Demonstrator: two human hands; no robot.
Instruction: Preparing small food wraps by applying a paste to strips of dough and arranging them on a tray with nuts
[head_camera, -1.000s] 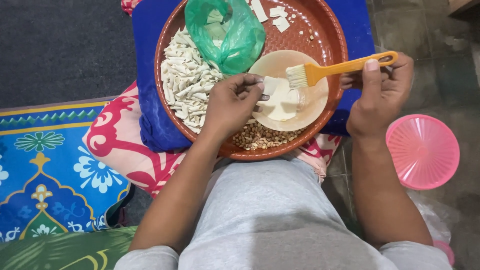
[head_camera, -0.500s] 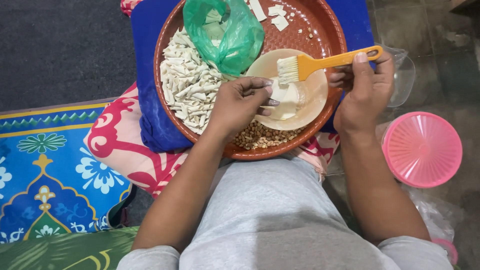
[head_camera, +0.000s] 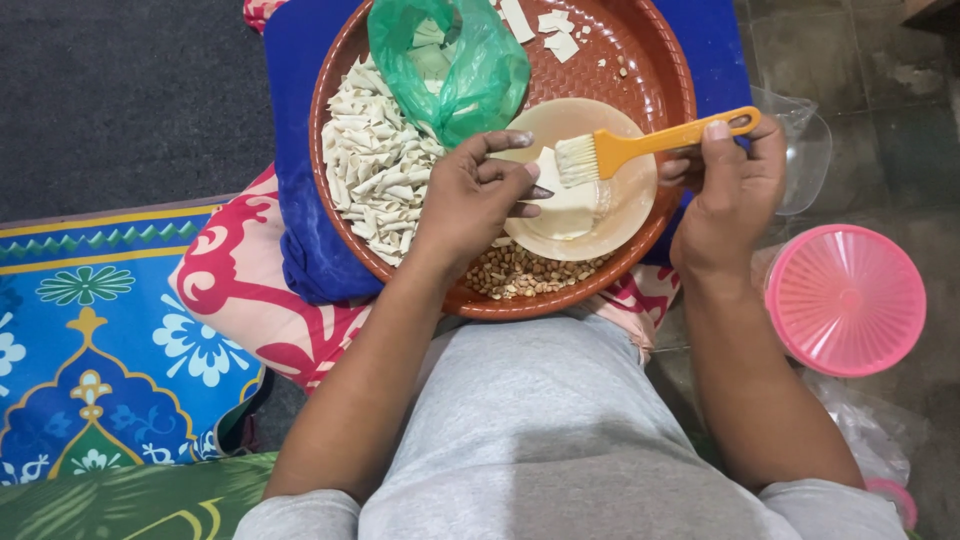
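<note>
While your right hand is closed round the orange plastic handle of the small pastry brush, its pale bristles hover just over the thin white square of dough wrapper that lies on the shallow beige plastic plate. Your left hand is curled, fingertips pressing on the left edge of that wrapper and pinning it to the plate; it holds nothing else.

That wrapper looks very light, soft and floppy, and it would likely tear or stick if wetted, so I judge it best taken by a dry corner with 2 fingertips rather than pinched in the middle. The brush is stiff and light; your grip far back on the handle suits gentle strokes.

The plate sits inside the round brown woven tray, touching a heap of brown peanuts at the near rim. A pile of pale rolled pastry sticks fills the tray's left side, with a crumpled green plastic bag behind it. Beside your right hand, well clear of the tray, lie a pink ribbed plastic lid and a clear plastic container.
</note>
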